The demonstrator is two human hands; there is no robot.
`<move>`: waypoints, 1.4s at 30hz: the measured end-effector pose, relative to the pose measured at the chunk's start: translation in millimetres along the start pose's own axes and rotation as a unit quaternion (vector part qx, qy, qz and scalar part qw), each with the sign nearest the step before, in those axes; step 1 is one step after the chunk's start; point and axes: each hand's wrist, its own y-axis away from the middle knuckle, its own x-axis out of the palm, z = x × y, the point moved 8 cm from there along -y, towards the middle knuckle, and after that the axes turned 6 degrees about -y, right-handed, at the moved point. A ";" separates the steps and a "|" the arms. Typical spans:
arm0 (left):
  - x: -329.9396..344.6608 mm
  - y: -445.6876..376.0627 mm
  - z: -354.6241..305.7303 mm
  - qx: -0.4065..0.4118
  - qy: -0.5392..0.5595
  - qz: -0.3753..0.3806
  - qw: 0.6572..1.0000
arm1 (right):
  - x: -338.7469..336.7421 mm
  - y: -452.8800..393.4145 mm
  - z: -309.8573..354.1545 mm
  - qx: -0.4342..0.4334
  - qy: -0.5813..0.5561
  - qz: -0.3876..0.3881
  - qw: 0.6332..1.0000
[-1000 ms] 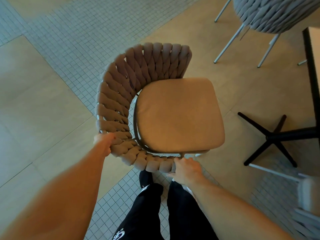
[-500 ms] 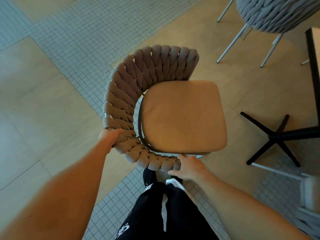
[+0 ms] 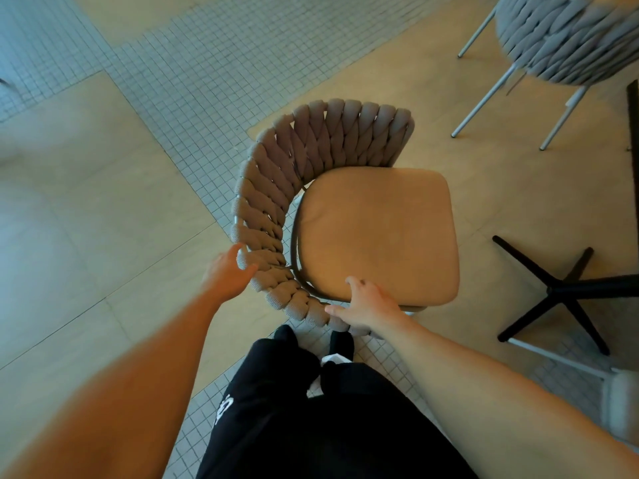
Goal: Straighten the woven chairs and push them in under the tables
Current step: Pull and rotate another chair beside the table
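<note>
No legible text was observed. A white print on the black trousers was present, but too blurred and partial to read.

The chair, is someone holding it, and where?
Yes. Both hands hold the chair by its woven back: left hand on the outer side, right hand near its end.

woven chair | upright, tan cushion | beside black table base
</note>
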 end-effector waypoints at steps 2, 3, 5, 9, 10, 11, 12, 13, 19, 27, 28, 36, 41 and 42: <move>-5.8 -0.5 2.3 0.015 -0.019 0.008 1.000 | -0.9 0.1 12.6 -0.006 0.001 -0.007 1.000; -8.9 -2.5 4.6 0.021 -0.027 0.012 0.999 | -0.3 -0.4 18.6 -0.005 -0.001 -0.006 1.000; -16.6 -7.0 9.6 0.033 -0.036 0.018 0.999 | 2.5 -1.7 30.7 -0.001 -0.007 -0.001 1.000; -33.4 -20.5 29.3 0.050 -0.054 0.031 0.997 | 9.5 -5.3 55.4 0.021 -0.017 -0.003 1.000; -37.9 -24.3 34.1 0.056 -0.063 0.038 0.996 | 12.1 -5.6 61.6 0.031 -0.026 -0.005 0.999; -42.4 -27.8 39.1 0.064 -0.072 0.046 0.994 | 16.0 -5.7 68.4 0.039 -0.034 -0.005 0.999; -47.7 -31.8 44.2 0.074 -0.081 0.052 0.993 | 20.5 -6.2 76.7 0.046 -0.041 -0.005 0.998; -53.0 -35.9 49.3 0.084 -0.088 0.059 0.991 | 25.0 -7.0 85.4 0.053 -0.047 -0.004 0.997; -82.5 -54.7 71.1 0.157 -0.143 0.102 0.972 | 46.8 -8.6 144.6 0.090 -0.112 -0.027 0.989; -114.3 -77.0 75.0 0.226 -0.202 0.126 0.945 | 59.8 -12.9 192.0 0.125 -0.164 -0.073 0.976; -115.8 -80.6 76.5 0.229 -0.212 0.130 0.941 | 59.9 -12.8 195.1 0.130 -0.166 -0.077 0.975; -132.1 -122.4 58.6 0.283 -0.283 0.146 0.905 | 55.7 -32.5 198.4 0.180 -0.218 -0.085 0.955; -144.6 -164.5 24.6 0.321 -0.326 0.149 0.877 | 41.6 -46.1 198.1 0.220 -0.257 -0.105 0.935; -145.9 -171.3 17.7 0.329 -0.340 0.149 0.868 | 38.8 -48.5 197.5 0.227 -0.269 -0.108 0.930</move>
